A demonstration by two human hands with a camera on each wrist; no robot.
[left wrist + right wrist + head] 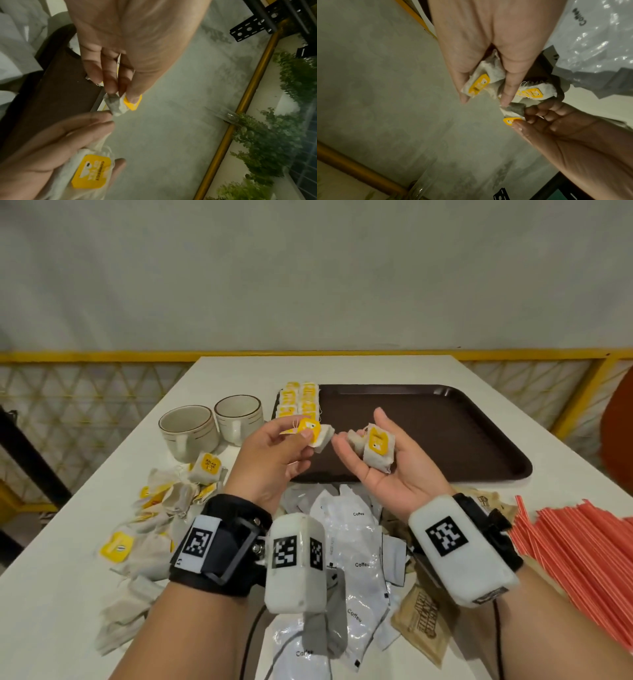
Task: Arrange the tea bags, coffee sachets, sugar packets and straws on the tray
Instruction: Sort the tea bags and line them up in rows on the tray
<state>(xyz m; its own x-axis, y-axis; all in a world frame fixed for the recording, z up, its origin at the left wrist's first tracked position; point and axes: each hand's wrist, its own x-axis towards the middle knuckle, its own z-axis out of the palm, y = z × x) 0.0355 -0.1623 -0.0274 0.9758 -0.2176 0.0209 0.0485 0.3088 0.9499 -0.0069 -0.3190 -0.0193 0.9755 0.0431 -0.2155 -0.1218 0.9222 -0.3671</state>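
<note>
Right now I pinch one tea bag [317, 434] by its yellow tag between thumb and fingers of my left hand [274, 460], raised above the near left corner of the brown tray [445, 433]. Just beside it, fingertips nearly meeting, my right hand [387, 470] lies palm up with loosely bent fingers and cradles two more tea bags [376, 448], the yellow tag of the nearer one facing up; the right wrist view shows the thumb resting on them. Both hands hang over the tray's front edge, close together but not touching. A neat block of tea bags [299, 400] already sits in the tray's far left corner, in two columns with tags up. To the left on the white bench [68, 594] a loose heap of tea bags [161, 508] spreads toward me, with two cream cups [212, 422] standing side by side behind it, close to the tray's left edge. Under and between my wrists lie the white coffee sachets [356, 559] in an overlapping pile, with brown sugar packets [424, 621] tucked along their right side. Farther right, a bundle of orange straws [575, 559] fans across the bench, well apart from the tray's contents.
</note>
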